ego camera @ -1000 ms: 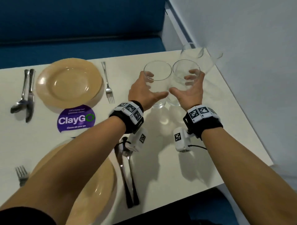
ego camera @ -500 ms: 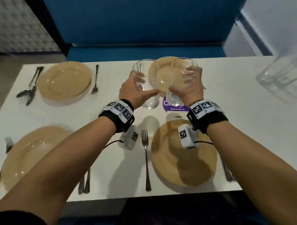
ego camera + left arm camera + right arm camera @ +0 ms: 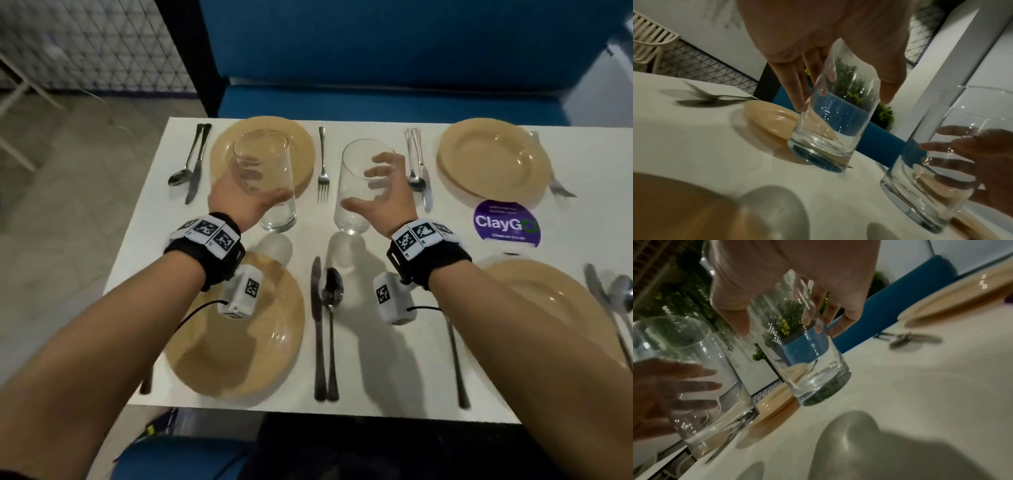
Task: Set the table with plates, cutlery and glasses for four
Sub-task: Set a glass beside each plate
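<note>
A: Clear glass is under your fingers. Your left hand (image 3: pixel 239 202) wraps the left glass (image 3: pixel 265 178), fingers curled round its wall; your right hand (image 3: pixel 380 198) clamps the right glass (image 3: pixel 358 185) the same way.

B: Position?

A: Both upright above the white table (image 3: pixel 370 370), between the far-left plate (image 3: pixel 301 150) and the near-left plate (image 3: pixel 260 342). A fork (image 3: pixel 322 164) lies between the two glasses. A knife (image 3: pixel 317 325) and spoon (image 3: pixel 333 308) lie below the right glass.
</note>
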